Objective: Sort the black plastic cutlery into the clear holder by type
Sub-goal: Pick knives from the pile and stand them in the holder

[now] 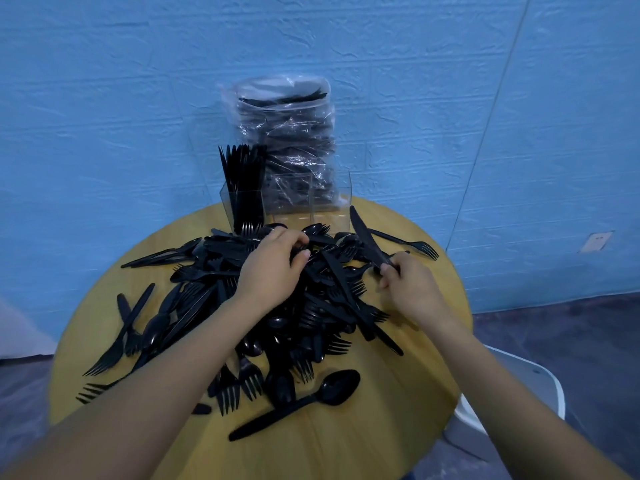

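A heap of black plastic cutlery (pixel 214 299) of forks, spoons and knives covers the middle of the round wooden table (pixel 346 438). The clear holder (pixel 332 202) stands at the table's far edge; its left compartment holds several upright black pieces (pixel 242 188), the other compartments look see-through. My left hand (pixel 273 268) lies on top of the heap with fingers curled around cutlery at its far side. My right hand (pixel 405 285) grips the handle of a black knife (pixel 363 233), whose blade points up and away toward the holder.
A clear plastic bag (pixel 287 133) packed with more black cutlery stands behind the holder against the blue wall. A lone spoon (pixel 311 400) lies near the front edge, a fork (pixel 408 242) at the far right. A white chair (pixel 530 386) sits right of the table.
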`<state>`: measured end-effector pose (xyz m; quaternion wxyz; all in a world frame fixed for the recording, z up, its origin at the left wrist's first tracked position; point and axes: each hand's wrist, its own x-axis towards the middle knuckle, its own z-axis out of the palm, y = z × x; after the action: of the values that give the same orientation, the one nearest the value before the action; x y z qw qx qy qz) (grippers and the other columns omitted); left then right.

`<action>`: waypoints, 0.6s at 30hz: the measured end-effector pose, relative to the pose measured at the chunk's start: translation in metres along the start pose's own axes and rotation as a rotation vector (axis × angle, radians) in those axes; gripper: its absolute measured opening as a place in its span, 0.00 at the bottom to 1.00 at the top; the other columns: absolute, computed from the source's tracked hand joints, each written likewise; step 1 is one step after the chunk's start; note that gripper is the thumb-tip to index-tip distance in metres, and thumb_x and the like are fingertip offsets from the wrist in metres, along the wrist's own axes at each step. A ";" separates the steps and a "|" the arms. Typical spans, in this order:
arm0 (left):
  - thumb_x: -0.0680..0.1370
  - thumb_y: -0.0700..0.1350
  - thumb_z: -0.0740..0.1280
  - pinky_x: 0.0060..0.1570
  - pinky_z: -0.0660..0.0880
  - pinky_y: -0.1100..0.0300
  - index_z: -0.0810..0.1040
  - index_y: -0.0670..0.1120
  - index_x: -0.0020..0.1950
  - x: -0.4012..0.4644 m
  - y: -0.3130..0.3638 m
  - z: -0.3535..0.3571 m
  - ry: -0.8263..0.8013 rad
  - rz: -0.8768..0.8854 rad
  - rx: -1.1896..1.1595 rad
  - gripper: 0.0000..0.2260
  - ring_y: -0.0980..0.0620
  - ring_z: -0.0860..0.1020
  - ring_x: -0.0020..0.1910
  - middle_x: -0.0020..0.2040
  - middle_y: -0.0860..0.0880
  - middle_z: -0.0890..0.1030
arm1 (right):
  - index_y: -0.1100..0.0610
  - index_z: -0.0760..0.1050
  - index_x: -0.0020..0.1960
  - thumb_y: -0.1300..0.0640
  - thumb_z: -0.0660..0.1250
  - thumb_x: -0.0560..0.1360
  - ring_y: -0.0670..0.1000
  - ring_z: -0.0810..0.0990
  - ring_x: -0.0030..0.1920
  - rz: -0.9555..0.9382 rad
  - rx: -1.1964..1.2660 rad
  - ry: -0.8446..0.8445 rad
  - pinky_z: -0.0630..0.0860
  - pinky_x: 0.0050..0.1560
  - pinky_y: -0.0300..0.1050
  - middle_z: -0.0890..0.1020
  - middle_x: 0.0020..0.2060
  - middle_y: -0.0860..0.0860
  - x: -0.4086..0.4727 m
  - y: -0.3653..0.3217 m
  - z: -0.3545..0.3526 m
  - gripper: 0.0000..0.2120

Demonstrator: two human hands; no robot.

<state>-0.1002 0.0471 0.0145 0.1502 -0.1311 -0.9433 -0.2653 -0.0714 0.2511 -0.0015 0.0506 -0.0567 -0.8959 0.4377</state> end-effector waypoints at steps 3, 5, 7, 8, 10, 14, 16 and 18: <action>0.78 0.56 0.62 0.56 0.73 0.50 0.68 0.41 0.64 0.022 0.004 0.007 -0.059 -0.233 0.137 0.23 0.44 0.72 0.60 0.61 0.42 0.71 | 0.58 0.71 0.48 0.58 0.56 0.81 0.46 0.74 0.35 0.029 0.030 -0.005 0.67 0.33 0.36 0.79 0.38 0.52 0.000 0.006 0.005 0.07; 0.77 0.60 0.62 0.61 0.69 0.49 0.62 0.38 0.68 0.030 0.007 0.012 -0.174 -0.330 0.247 0.31 0.40 0.68 0.64 0.66 0.38 0.68 | 0.57 0.71 0.48 0.58 0.55 0.81 0.46 0.74 0.36 0.031 0.019 -0.010 0.67 0.34 0.36 0.80 0.39 0.52 0.000 0.008 0.008 0.07; 0.76 0.59 0.64 0.60 0.68 0.50 0.60 0.37 0.69 0.035 0.009 0.015 -0.223 -0.374 0.290 0.33 0.39 0.68 0.66 0.66 0.37 0.69 | 0.56 0.72 0.49 0.57 0.56 0.81 0.45 0.74 0.37 0.042 0.017 -0.010 0.66 0.33 0.36 0.80 0.40 0.52 0.001 0.009 0.009 0.07; 0.76 0.58 0.66 0.58 0.70 0.51 0.60 0.37 0.68 0.037 0.010 0.016 -0.231 -0.389 0.291 0.32 0.39 0.69 0.64 0.65 0.37 0.70 | 0.57 0.72 0.49 0.57 0.56 0.81 0.45 0.74 0.37 0.045 0.016 -0.011 0.66 0.33 0.36 0.80 0.40 0.52 0.002 0.009 0.009 0.08; 0.76 0.53 0.67 0.50 0.71 0.52 0.61 0.37 0.65 0.039 0.011 0.016 -0.242 -0.425 0.273 0.28 0.40 0.73 0.60 0.62 0.38 0.73 | 0.57 0.72 0.48 0.57 0.56 0.81 0.44 0.74 0.37 0.046 0.014 -0.015 0.66 0.33 0.36 0.80 0.39 0.51 0.001 0.009 0.009 0.08; 0.77 0.46 0.67 0.40 0.70 0.54 0.60 0.36 0.65 0.040 0.014 0.011 -0.230 -0.507 0.148 0.25 0.43 0.75 0.47 0.55 0.39 0.76 | 0.57 0.72 0.46 0.58 0.56 0.81 0.45 0.74 0.36 0.048 0.051 -0.020 0.66 0.34 0.37 0.80 0.37 0.51 0.001 0.008 0.007 0.08; 0.77 0.43 0.67 0.40 0.70 0.54 0.60 0.36 0.65 0.039 0.014 0.008 -0.193 -0.539 0.060 0.23 0.44 0.74 0.45 0.54 0.39 0.76 | 0.57 0.72 0.46 0.58 0.57 0.81 0.45 0.75 0.35 0.055 0.093 -0.026 0.67 0.34 0.37 0.79 0.36 0.50 0.002 0.006 0.006 0.07; 0.77 0.43 0.66 0.41 0.71 0.54 0.62 0.36 0.64 0.037 0.012 0.004 -0.159 -0.540 -0.039 0.21 0.44 0.76 0.46 0.53 0.39 0.76 | 0.59 0.72 0.47 0.59 0.58 0.81 0.46 0.76 0.35 0.050 0.135 -0.022 0.69 0.35 0.38 0.80 0.37 0.52 0.002 0.002 0.004 0.07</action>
<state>-0.1316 0.0654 0.0297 -0.0029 0.1018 -0.9477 -0.3026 -0.0742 0.2494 -0.0061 0.0336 -0.0707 -0.8632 0.4987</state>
